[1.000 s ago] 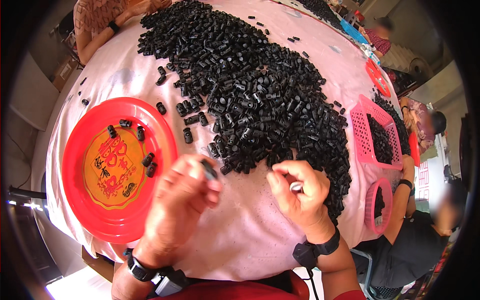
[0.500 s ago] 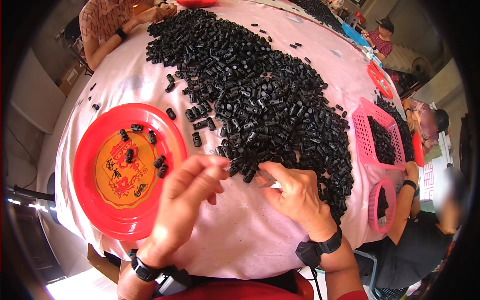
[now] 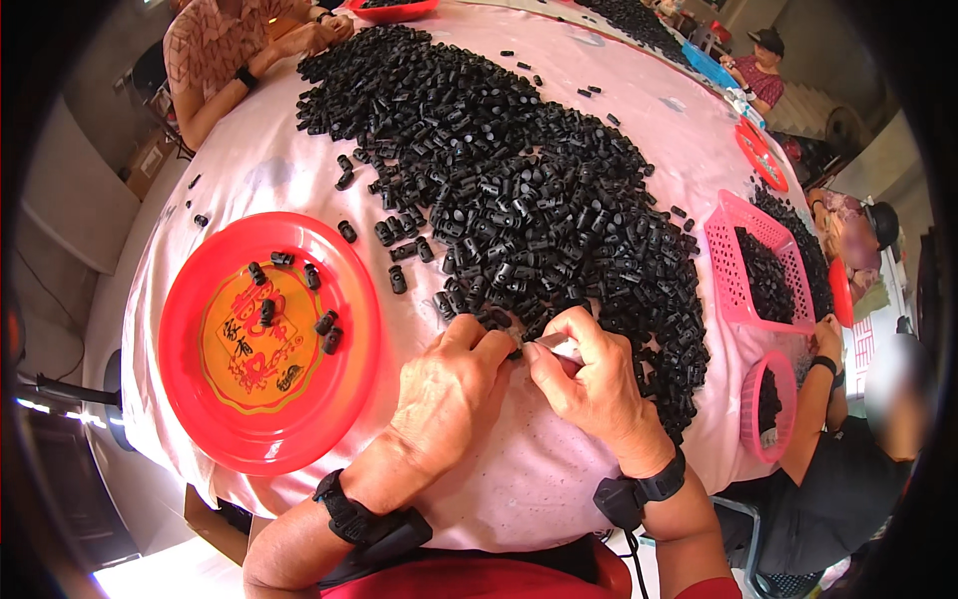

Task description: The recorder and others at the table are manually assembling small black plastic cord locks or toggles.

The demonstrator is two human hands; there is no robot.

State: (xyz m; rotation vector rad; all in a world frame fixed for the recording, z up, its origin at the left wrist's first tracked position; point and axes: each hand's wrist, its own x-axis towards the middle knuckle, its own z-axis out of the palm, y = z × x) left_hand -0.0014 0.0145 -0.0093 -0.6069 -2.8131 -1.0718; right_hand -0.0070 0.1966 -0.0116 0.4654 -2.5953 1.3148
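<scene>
Where our left hand faces our right hand: centre of the frame, fingertips close together, just below the lower edge of the black heap.
Right grip: our thumb and fingers are clamped on a small whitish object, too small to identify.
Left grip: our fingers bend down near a dark piece between the hands; we cannot tell whether they close on it.
Heap: small black cylinders, spreading from the centre toward the upper left.
Red tray: round, gold-printed in the middle, left of the frame, with six black cylinders on it.
Pink basket: right of the frame, holding more black pieces.
Tablecloth: pale pink, beneath our work.
Co-worker: patterned top, upper left, forearms by the heap.
</scene>
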